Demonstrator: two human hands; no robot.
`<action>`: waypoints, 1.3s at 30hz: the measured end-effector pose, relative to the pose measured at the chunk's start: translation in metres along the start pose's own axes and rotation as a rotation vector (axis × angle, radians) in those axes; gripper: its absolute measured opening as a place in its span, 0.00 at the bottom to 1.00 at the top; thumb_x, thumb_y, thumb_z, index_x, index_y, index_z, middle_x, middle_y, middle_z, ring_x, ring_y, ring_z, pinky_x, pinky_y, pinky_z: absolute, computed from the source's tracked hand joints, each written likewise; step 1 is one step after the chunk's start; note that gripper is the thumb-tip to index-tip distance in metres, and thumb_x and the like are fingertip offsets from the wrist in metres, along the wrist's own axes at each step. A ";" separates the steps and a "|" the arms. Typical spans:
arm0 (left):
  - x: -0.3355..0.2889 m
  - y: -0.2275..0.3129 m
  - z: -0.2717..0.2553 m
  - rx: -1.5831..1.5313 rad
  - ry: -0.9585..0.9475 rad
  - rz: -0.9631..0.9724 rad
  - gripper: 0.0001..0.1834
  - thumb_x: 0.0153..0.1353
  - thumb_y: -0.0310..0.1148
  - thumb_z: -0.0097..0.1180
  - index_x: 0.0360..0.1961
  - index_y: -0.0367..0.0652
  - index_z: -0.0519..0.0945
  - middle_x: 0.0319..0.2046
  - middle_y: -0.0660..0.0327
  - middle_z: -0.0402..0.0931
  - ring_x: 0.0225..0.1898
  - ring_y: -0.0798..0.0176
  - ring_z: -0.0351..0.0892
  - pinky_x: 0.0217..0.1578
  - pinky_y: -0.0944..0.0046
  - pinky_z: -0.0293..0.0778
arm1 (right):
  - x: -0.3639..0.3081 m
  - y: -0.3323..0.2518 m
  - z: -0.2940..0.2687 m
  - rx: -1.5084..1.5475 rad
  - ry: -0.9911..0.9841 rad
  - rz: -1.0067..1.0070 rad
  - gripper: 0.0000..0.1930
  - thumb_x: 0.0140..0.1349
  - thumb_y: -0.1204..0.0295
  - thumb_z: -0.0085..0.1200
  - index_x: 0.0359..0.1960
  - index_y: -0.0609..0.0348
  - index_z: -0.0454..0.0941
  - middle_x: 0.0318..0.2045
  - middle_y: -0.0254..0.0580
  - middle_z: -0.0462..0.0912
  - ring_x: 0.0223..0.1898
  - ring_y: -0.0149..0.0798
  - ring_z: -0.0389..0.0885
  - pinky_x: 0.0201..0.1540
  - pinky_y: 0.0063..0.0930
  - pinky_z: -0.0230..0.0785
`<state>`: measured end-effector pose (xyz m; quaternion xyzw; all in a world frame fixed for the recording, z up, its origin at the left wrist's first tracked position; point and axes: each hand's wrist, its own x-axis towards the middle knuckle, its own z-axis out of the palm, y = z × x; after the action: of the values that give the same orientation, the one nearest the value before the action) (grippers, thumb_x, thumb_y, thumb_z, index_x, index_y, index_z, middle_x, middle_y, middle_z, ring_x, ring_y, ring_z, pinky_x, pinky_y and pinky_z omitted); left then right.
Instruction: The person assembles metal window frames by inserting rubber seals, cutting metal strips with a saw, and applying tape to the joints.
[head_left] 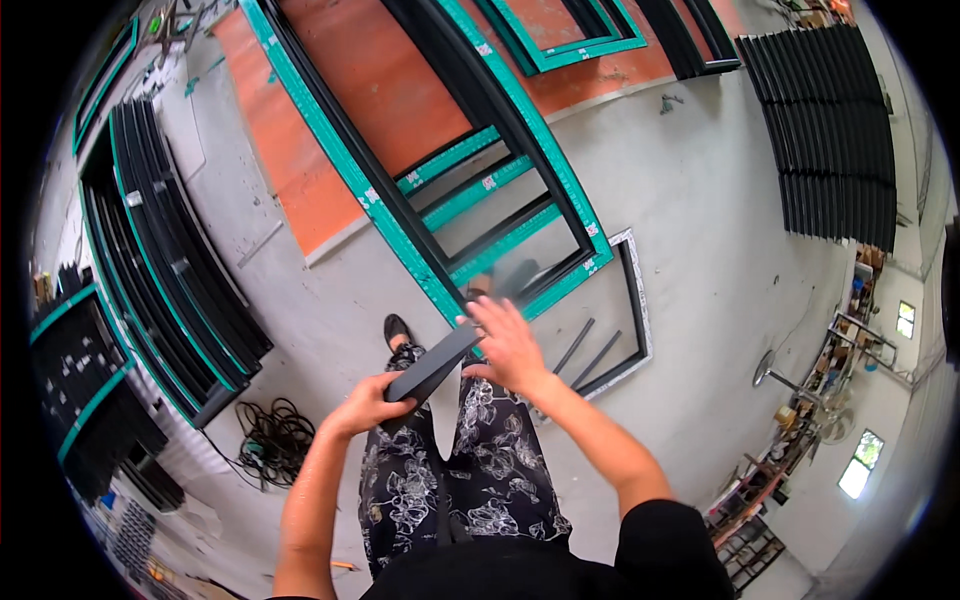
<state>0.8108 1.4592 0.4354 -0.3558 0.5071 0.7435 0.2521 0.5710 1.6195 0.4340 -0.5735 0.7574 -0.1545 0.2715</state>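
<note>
In front of my legs, a short dark grey profile bar (432, 366) slants up to the right. Its near end sits in my left hand (372, 402), which is closed round it. At the bar's far end, my right hand (505, 345) has its fingers stretched out, beside or against that end; the exact contact is hard to make out. Just beyond my hands lies the corner of a large black frame with green film (590, 238), which has several crossbars at this end.
A smaller frame with white film (640, 300) and two loose grey strips (590, 350) lie to the right. Black profiles (165, 240) are stacked at left, more (825, 130) at far right. A coiled black hose (272, 440) and an orange sheet (285, 160) lie on the floor.
</note>
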 end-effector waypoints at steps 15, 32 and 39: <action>0.212 -0.061 0.094 -0.048 0.450 -0.215 0.18 0.54 0.33 0.60 0.46 0.38 0.79 0.27 0.49 0.79 0.30 0.52 0.80 0.34 0.56 0.73 | 0.014 0.275 0.095 -0.115 -0.591 -0.057 0.21 0.49 0.46 0.64 0.33 0.48 0.80 0.31 0.37 0.78 0.43 0.45 0.76 0.49 0.43 0.62; 0.251 -0.113 0.104 -0.291 0.640 -0.218 0.15 0.55 0.34 0.59 0.43 0.38 0.81 0.30 0.57 0.81 0.32 0.63 0.80 0.38 0.63 0.73 | 0.006 0.320 0.126 -0.170 -0.538 -0.063 0.22 0.48 0.45 0.63 0.29 0.50 0.80 0.29 0.38 0.76 0.39 0.44 0.74 0.47 0.43 0.61; 0.253 -0.101 0.090 -0.381 0.675 -0.189 0.17 0.59 0.28 0.58 0.48 0.32 0.78 0.35 0.63 0.81 0.31 0.75 0.74 0.34 0.71 0.72 | 0.036 0.320 0.135 -0.103 -0.384 -0.080 0.20 0.48 0.49 0.65 0.30 0.52 0.81 0.29 0.40 0.76 0.39 0.46 0.73 0.47 0.43 0.61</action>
<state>0.7041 1.5833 0.1999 -0.6658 0.3795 0.6388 0.0681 0.3920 1.6901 0.1428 -0.6352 0.6752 -0.0142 0.3747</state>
